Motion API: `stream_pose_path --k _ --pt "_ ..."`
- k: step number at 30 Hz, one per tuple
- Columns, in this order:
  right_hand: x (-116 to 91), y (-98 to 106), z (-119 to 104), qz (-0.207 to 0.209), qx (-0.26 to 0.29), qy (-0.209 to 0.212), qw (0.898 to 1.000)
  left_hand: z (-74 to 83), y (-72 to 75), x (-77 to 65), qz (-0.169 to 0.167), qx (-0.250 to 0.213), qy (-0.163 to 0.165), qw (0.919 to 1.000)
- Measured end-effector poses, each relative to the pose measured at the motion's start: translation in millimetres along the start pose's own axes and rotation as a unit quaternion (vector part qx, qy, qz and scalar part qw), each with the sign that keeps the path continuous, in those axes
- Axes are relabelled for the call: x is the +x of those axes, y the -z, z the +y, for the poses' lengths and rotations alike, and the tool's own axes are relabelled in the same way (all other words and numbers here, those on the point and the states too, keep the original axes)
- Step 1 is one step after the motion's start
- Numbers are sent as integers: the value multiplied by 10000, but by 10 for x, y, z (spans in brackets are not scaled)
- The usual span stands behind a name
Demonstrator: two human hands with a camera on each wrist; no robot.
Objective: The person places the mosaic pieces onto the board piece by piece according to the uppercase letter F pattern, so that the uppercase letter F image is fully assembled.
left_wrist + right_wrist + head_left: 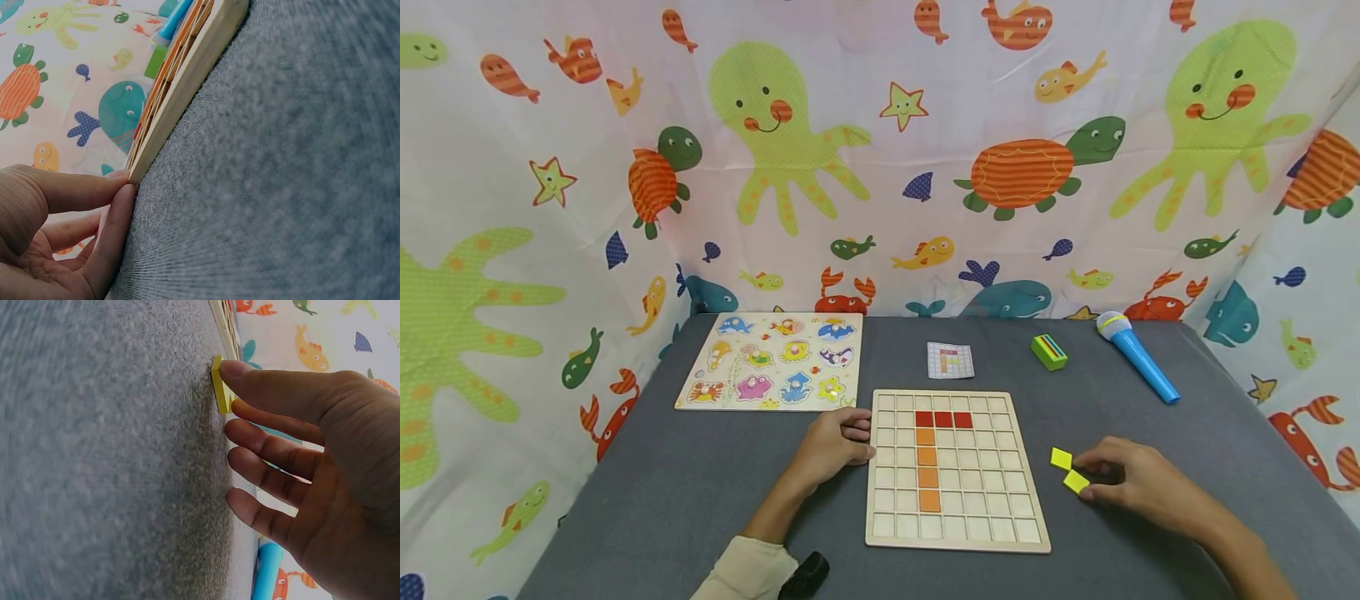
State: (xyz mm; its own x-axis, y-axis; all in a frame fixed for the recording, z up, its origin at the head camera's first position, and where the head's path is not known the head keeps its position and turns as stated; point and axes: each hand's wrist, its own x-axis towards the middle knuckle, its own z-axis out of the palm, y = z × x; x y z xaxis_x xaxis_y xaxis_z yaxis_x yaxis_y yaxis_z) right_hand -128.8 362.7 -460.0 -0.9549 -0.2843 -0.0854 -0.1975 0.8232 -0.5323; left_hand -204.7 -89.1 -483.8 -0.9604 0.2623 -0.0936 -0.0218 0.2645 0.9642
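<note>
A wooden grid board [958, 550] lies on the grey table, with a row of 3 red tiles [943, 420] near its far side. Several orange tiles [927, 456] run in a column below that row's left end. My left hand [831, 446] holds the board's left edge, thumb and finger meeting at the rim in the left wrist view. To the board's right, two yellow tiles [1061, 458] lie flat at my right hand [1138, 483]. Its thumb [275, 387] touches the nearer tile [219, 384]; the index fingertip is beside the farther one. The other fingers are loosely extended.
Behind the board lies a small card [950, 361] with a printed coloured grid. A green block with coloured stripes [1048, 352] and a blue toy microphone [1138, 358] are at the back right. A sea-animal peg puzzle [775, 358] lies at the back left. A patterned curtain [880, 167] surrounds the table.
</note>
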Motion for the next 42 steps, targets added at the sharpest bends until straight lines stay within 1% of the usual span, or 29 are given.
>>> stream_pose_path --k 7,21,27,35,38,42 --pt "21 -12 4 -53 61 230 9997 -3 2 7 -5 2 26 10000" --pt "29 -25 -6 -84 -97 351 9993 -2 -3 -13 -22 -12 5 10000" --pt "30 -50 -34 65 -193 427 9989 -7 -4 -13 -8 -14 16 10000" --pt "82 -41 -156 15 -124 210 9997 -2 -5 -8 33 -15 33 10000" --pt "133 -44 -202 42 -94 320 9994 -9 -3 0 47 18 15 10000" --pt "209 -66 -250 68 -35 566 9984 -5 -2 6 56 24 19 10000"
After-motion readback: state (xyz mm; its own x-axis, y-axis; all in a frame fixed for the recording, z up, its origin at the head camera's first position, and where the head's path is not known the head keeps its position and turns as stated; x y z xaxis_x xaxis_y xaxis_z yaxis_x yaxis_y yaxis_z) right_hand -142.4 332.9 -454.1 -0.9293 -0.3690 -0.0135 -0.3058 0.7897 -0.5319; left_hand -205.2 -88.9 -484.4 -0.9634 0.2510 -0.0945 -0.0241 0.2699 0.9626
